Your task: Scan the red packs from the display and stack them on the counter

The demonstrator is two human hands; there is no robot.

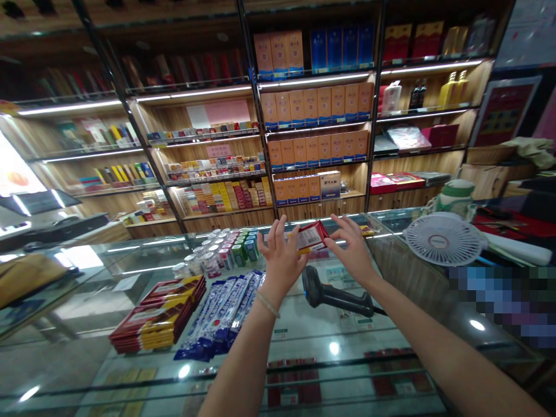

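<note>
Above the glass counter, both hands hold a red and yellow snack packet (311,236), its barcode side turned toward me. My left hand (280,252) pinches the packet's left end between thumb and fingers, the other fingers raised. At the right corner, my right hand (350,246) grips it with thumb and index finger. Just below the hands a black barcode scanner (336,294) lies on the glass, its head to the left. Left of my left forearm are blue snack packets (223,313) in a row. Beyond them sit stacked red and yellow chocolate packets (160,313).
Small jars and tubes (217,249) stand behind the packets. A white fan (443,238) and a green-and-white jug (455,197) are on the right. Shelves with boxed bottles (315,153) line the back wall. The glass counter edge (217,370) runs close in front of me.
</note>
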